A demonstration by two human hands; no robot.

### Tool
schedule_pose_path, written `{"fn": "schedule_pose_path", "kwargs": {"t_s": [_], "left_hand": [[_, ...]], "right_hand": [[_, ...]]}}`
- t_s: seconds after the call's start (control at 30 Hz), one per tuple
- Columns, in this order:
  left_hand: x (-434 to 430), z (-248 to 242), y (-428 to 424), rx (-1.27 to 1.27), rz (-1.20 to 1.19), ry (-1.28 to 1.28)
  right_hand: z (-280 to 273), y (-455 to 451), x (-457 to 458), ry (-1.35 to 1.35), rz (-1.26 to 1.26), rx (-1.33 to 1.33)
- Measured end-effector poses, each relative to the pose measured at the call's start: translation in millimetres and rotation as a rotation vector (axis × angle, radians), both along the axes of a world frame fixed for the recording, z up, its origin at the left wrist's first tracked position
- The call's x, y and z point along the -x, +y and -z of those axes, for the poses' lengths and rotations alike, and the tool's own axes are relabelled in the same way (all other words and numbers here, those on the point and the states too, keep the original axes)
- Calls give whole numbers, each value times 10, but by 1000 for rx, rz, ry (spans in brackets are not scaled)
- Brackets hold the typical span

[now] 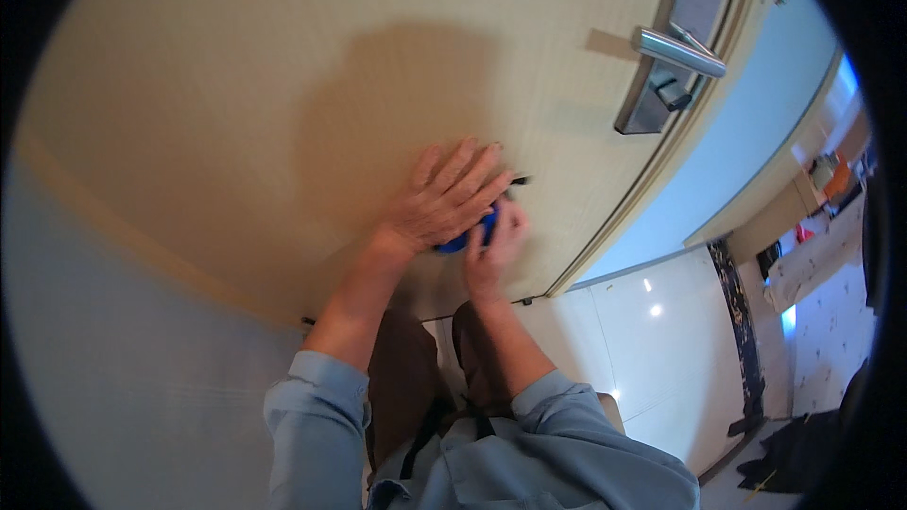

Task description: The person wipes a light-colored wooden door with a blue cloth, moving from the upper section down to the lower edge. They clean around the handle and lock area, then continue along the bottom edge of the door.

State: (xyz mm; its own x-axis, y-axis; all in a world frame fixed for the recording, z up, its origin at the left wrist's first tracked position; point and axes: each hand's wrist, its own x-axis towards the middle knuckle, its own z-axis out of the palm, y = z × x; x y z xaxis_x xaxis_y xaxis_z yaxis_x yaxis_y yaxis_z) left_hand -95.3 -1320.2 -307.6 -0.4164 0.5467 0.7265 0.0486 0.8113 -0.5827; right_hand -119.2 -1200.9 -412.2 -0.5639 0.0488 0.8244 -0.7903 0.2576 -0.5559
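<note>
A pale wood-grain door (212, 120) stands before me. My left hand (450, 195) lies flat over its surface, palm down with the fingers stretched out. Its little-finger edge covers part of a rounded blue object (453, 244). My right hand (499, 237), slightly blurred, curls around the right side of that object. Both hands hide most of it, so its exact kind cannot be made out. Just past my left fingertips, a small dark tip (521, 180) shows against the door; whether it belongs to the blue object is unclear.
A metal lever handle (680, 53) on a lock plate (641, 110) juts out at upper right, with a thumb-turn below it. The door frame (602, 255) runs beside it. Glossy floor tiles (659, 347) lie at lower right, near a cloth-covered piece of furniture (825, 297). Dark fabric (793, 453) lies beyond.
</note>
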Motion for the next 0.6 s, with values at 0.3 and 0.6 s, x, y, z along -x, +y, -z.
{"fn": "schedule_pose_path", "kwargs": {"t_s": [0.3,0.6], "left_hand": [[-382,131,142,-389,161,-86],[-1068,490,61,-873,-102,158]], "right_hand": [[-152,-73,-112,149,-85,-36],[-382,-505,-482,161,-410,-191]]}}
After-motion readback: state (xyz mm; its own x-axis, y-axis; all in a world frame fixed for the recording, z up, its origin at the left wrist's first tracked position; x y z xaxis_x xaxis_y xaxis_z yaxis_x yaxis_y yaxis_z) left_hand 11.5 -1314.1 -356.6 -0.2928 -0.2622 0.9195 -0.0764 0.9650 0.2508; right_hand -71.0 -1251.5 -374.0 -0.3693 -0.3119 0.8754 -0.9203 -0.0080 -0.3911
